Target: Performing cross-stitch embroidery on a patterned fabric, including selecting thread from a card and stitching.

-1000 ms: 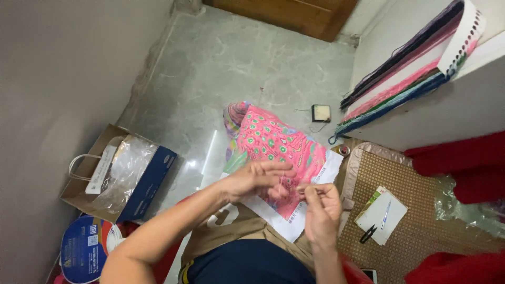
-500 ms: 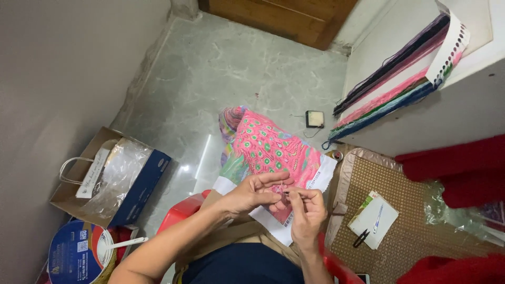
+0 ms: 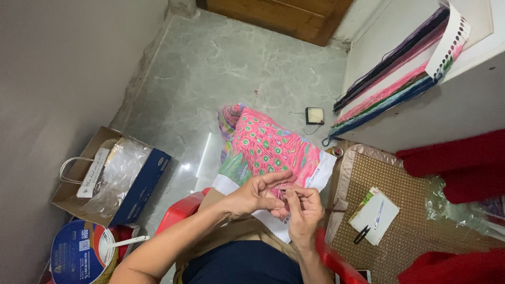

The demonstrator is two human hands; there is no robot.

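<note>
**Supervisor:** Report the hands and the work piece.

**Operator:** From my remote seat I log both hands meeting over the embroidered cloth (image 3: pixel 268 150). The left hand (image 3: pixel 258 195) lies on the cloth's near edge, fingers partly curled, forefinger stretched toward the other hand. The right hand (image 3: pixel 304 209) has its fingertips (image 3: pixel 292 195) pinched together, just beside the left fingertips. I judge they nip a needle or thread, but it is too fine to confirm.

**Supervisor:** Location of the cloth?

**Operator:** It runs away from the fingers across the lap, its far end hanging toward the floor (image 3: pixel 231 68). The white border sits directly under both sets of fingers.

**Supervisor:** Progress?

**Operator:** Most of the visible panel beyond the fingers is filled with pink and green pattern. The white margin under the fingers looks bare. My judgement: well advanced, stitching now at the near edge; how much remains under the hands I cannot tell.

**Supervisor:** Surroundings?

**Operator:** Right of the fingers, a woven mat (image 3: pixel 415 210) carries a small card (image 3: pixel 376 213) and snips (image 3: pixel 362 234). Far beyond, a thread organiser (image 3: pixel 400 73) leans on the wall. Left, well apart, a paper bag (image 3: pixel 113 181).
</note>
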